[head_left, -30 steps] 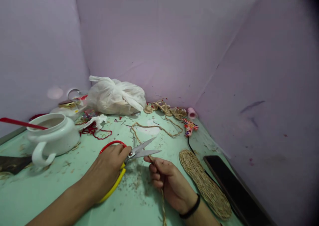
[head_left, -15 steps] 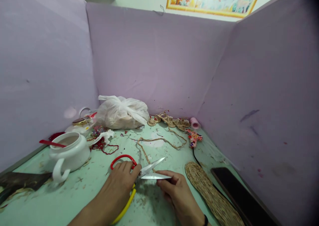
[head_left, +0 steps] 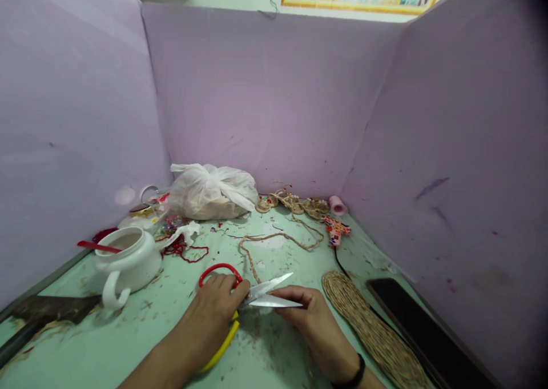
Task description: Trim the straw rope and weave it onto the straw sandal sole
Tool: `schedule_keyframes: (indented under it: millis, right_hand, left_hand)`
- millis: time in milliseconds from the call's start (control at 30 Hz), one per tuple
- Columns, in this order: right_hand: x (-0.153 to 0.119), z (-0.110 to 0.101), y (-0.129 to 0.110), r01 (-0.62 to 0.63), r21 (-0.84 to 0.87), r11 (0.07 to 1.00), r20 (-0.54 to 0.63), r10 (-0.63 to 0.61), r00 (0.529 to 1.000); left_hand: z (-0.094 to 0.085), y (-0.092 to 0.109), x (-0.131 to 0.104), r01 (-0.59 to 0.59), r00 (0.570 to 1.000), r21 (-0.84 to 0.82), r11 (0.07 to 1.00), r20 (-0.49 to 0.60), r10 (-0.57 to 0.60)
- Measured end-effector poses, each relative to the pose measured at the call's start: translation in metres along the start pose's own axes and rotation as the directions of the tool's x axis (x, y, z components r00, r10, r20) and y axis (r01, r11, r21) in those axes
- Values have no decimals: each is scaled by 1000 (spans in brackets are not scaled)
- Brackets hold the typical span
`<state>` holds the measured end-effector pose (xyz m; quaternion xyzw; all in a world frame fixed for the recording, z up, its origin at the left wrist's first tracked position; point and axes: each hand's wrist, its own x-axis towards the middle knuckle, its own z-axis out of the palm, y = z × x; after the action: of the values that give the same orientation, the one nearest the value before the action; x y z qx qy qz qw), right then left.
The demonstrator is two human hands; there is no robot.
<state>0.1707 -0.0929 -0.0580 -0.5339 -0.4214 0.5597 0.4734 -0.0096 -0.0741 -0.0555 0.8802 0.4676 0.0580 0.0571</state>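
Scissors (head_left: pixel 263 289) well apart from walls (head_left: pixel 274 103)

The scissors (head_left: pixel 268 286) have red and yellow handles, gripped in the left hand (head_left: pixel 209 309); the steel blades stand parted, pointing toward the right hand (head_left: pixel 314 320). The twisted tan cord (head_left: pixel 284 235) bends loosely beyond both hands, its near run reaching the upper blade.

Red-and-yellow-handled metal scissors (head_left: pixel 266 288): grips partly covered by my left hand (head_left: pixel 213 304). Braided tan cord (head_left: pixel 285 235): near end lost behind scissors, hold of my right hand (head_left: pixel 315 323) unclear. Long woven straw sole (head_left: pixel 371 329): cut by bottom edge.
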Motion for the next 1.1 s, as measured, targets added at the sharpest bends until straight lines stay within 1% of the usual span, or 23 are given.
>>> schedule_keyframes:
  millis: [233, 400, 533, 600, 700, 767, 833, 900, 1100]
  right_hand:
    - [3, -2, 1, -10, 42, 999, 27, 9, 1000]
    - [3, -4, 1, 23, 17, 1000, 50, -23, 998]
    - [3, -5, 2, 28, 57, 998, 58, -31, 998]
    - [4, -5, 3, -4, 125, 992, 69, -4, 998]
    - [3, -5, 4, -95, 266, 959, 93, 73, 993]
    - [3, -5, 4, -133, 333, 934, 106, 103, 989]
    - [3, -5, 5, -135, 363, 922, 117, 99, 988]
    - [4, -5, 6, -119, 354, 928, 119, 82, 989]
    - [6, -6, 8, -125, 296, 947, 87, 104, 991]
  left_hand:
    - [-5, 0, -1, -15, 999, -29, 999, 35, 16]
    - [-5, -1, -1, -35, 998, -13, 999, 43, 35]
    - [-5, -1, -1, -33, 998, -25, 999, 43, 34]
    - [-5, -3, -1, -19, 1000, -73, 997, 17, 21]
    - [-5, -11, -1, 43, 992, -171, 984, -108, -63]
    - [-4, -17, -1, 100, 966, -207, 973, -212, -145]
    - [-2, -21, -1, 144, 939, -225, 964, -276, -205]
    - [-1, -22, -1, 160, 932, -235, 959, -285, -225]
    - [-2, -13, 1, 76, 955, -210, 975, -265, -132]
